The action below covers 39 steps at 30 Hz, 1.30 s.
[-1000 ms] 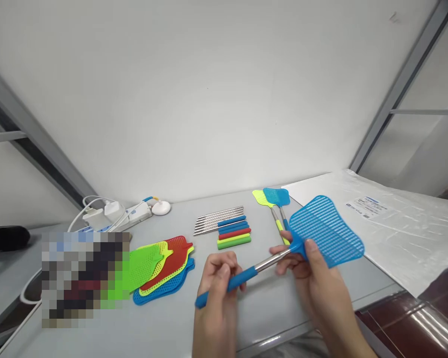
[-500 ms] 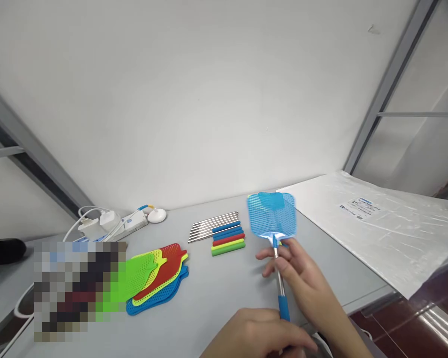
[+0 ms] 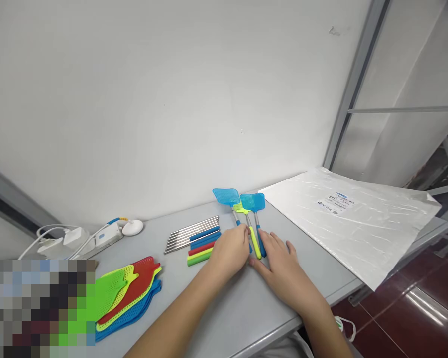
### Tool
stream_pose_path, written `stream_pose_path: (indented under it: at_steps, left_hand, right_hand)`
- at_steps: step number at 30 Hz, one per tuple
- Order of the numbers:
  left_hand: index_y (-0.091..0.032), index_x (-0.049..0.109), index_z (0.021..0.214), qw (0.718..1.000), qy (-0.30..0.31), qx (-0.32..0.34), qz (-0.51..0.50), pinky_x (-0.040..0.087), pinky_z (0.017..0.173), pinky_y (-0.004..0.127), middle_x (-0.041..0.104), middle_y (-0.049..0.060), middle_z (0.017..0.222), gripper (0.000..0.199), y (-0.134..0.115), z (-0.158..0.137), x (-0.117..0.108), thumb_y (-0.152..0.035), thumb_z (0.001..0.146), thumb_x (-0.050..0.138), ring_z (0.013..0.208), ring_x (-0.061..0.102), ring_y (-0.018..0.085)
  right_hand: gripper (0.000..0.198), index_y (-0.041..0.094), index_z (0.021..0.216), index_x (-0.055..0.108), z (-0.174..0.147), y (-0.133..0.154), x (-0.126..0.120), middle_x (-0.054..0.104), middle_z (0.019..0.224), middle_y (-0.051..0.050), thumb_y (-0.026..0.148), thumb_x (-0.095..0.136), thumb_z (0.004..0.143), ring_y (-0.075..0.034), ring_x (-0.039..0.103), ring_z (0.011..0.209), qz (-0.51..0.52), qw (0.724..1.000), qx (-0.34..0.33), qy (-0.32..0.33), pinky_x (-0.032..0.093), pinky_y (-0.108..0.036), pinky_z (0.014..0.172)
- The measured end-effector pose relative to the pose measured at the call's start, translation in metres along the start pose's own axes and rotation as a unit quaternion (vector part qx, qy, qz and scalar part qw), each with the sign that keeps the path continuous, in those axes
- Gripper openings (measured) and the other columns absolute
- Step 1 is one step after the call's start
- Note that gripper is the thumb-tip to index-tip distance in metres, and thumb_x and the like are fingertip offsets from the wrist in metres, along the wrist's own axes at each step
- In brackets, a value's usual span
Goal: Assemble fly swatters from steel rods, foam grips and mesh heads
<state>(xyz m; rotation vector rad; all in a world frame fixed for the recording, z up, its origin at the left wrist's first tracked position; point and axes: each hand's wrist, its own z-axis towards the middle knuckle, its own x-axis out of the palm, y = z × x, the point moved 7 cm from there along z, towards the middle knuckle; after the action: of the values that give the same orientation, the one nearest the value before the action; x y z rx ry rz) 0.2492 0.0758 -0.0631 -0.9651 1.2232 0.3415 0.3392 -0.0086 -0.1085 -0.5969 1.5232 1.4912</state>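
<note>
My left hand (image 3: 232,251) is closed around the blue handle of a fly swatter, whose blue mesh head (image 3: 226,196) tilts up near the wall. Right beside it lie a yellow-green fly swatter (image 3: 253,238) and another blue fly swatter (image 3: 254,201), side by side on the table. My right hand (image 3: 281,261) rests with fingers apart against the right side of these swatters' handles. Left of my left hand are silver metal rods (image 3: 188,231) in a row, with blue, red, yellow and green handle grips (image 3: 201,248) in front of them.
Loose swatter heads (image 3: 134,288) in green, yellow, red and blue overlap at the left. Behind them are a power strip with chargers (image 3: 108,236) and a round white device (image 3: 133,227). A white plastic package (image 3: 321,214) covers the table's right end. A wall stands behind.
The assembled blue swatter has gone from upright before me to the table beside the other swatters. My right hand has let go of its shaft; my left hand has moved forward with it.
</note>
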Motion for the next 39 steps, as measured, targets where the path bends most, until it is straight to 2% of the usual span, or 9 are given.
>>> stream_pose_path:
  at_steps: [6, 10, 13, 17, 25, 31, 39]
  left_hand:
    - [-0.021, 0.061, 0.101, 0.999, 0.029, -0.005, 0.019, 0.043, 0.069, 0.034, 0.072, 0.013, 0.096, 0.036, 0.012, 0.01, 0.017, -0.03, 0.099, 0.026, 0.089, 0.068, 0.028]
    - [-0.022, 0.056, 0.11, 0.999, 0.04, 0.014, 0.011, 0.043, 0.067, 0.033, 0.072, 0.01, 0.096, 0.038, 0.012, 0.0, 0.02, -0.039, 0.101, 0.024, 0.087, 0.068, 0.028]
    - [-0.023, 0.053, 0.118, 0.999, 0.04, 0.034, 0.003, 0.044, 0.071, 0.033, 0.07, 0.01, 0.101, 0.037, 0.011, -0.01, 0.018, -0.039, 0.101, 0.024, 0.092, 0.067, 0.027]
    - [-0.023, 0.055, 0.115, 0.997, 0.045, 0.07, -0.001, 0.045, 0.073, 0.032, 0.066, 0.009, 0.104, 0.031, 0.008, -0.024, 0.015, -0.041, 0.098, 0.036, 0.092, 0.064, 0.025]
    - [-0.022, 0.058, 0.102, 0.994, 0.023, 0.1, 0.031, 0.044, 0.066, 0.032, 0.059, 0.008, 0.102, 0.025, 0.002, -0.032, 0.019, -0.034, 0.098, 0.037, 0.08, 0.062, 0.022]
    - [-0.023, 0.057, 0.104, 0.992, 0.011, 0.109, 0.058, 0.044, 0.063, 0.032, 0.059, 0.006, 0.101, 0.024, 0.001, -0.033, 0.02, -0.033, 0.098, 0.036, 0.077, 0.063, 0.022]
    - [-0.022, 0.055, 0.11, 0.988, -0.002, 0.134, 0.077, 0.047, 0.066, 0.032, 0.061, 0.006, 0.103, 0.023, 0.0, -0.033, 0.02, -0.031, 0.097, 0.038, 0.08, 0.064, 0.022]
  right_hand:
    - [0.068, 0.02, 0.155, 0.025, 0.001, 0.0, 0.006, 0.027, 0.159, -0.007, 0.052, 0.038, 0.095, -0.03, 0.018, 0.148, -0.051, 0.998, -0.001, 0.039, 0.013, -0.057, 0.116]
    - [0.067, 0.021, 0.154, 0.028, 0.001, 0.0, 0.008, 0.027, 0.159, -0.006, 0.052, 0.037, 0.096, -0.03, 0.016, 0.148, -0.073, 0.996, 0.0, 0.052, 0.013, -0.058, 0.116]
    - [0.066, 0.02, 0.154, 0.029, 0.001, 0.0, 0.008, 0.028, 0.159, -0.006, 0.051, 0.037, 0.096, -0.03, 0.017, 0.148, -0.077, 0.996, 0.001, 0.051, 0.014, -0.058, 0.116]
    - [0.065, 0.019, 0.153, 0.03, 0.0, 0.001, 0.007, 0.03, 0.158, -0.005, 0.048, 0.036, 0.096, -0.029, 0.018, 0.148, -0.08, 0.996, 0.003, 0.045, 0.015, -0.057, 0.116]
    - [0.063, 0.018, 0.153, 0.03, 0.001, -0.001, 0.01, 0.031, 0.158, -0.003, 0.043, 0.034, 0.096, -0.029, 0.02, 0.147, -0.095, 0.995, 0.0, 0.022, 0.017, -0.055, 0.115]
    - [0.061, 0.021, 0.152, 0.031, 0.0, -0.001, 0.01, 0.031, 0.158, -0.001, 0.044, 0.033, 0.096, -0.028, 0.02, 0.147, -0.101, 0.994, 0.002, 0.028, 0.017, -0.055, 0.115]
    - [0.06, 0.022, 0.152, 0.032, 0.001, -0.003, 0.013, 0.033, 0.157, 0.0, 0.043, 0.033, 0.096, -0.029, 0.022, 0.146, -0.099, 0.995, -0.005, 0.02, 0.02, -0.055, 0.114]
